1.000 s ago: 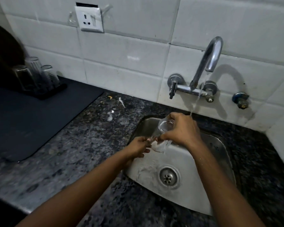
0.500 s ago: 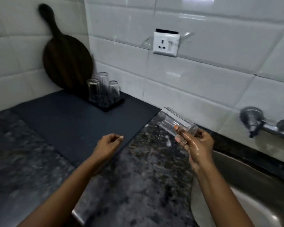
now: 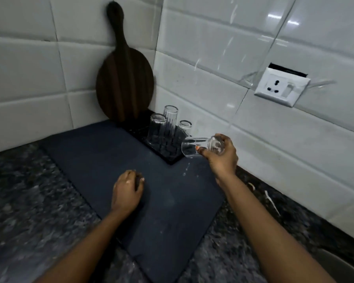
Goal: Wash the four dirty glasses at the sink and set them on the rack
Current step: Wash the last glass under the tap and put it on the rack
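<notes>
The right hand (image 3: pixel 221 158) grips the fourth glass (image 3: pixel 200 147) sideways beside the rack (image 3: pixel 168 152); the left hand (image 3: pixel 127 190), seemingly loosely curled, holds nothing. Next: upend it onto the rack.

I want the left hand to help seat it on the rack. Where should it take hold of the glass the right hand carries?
Probably the bare rim end of the glass, from the left: it lies sideways, mouth toward the rack, and the right hand already wraps the base end.
</notes>
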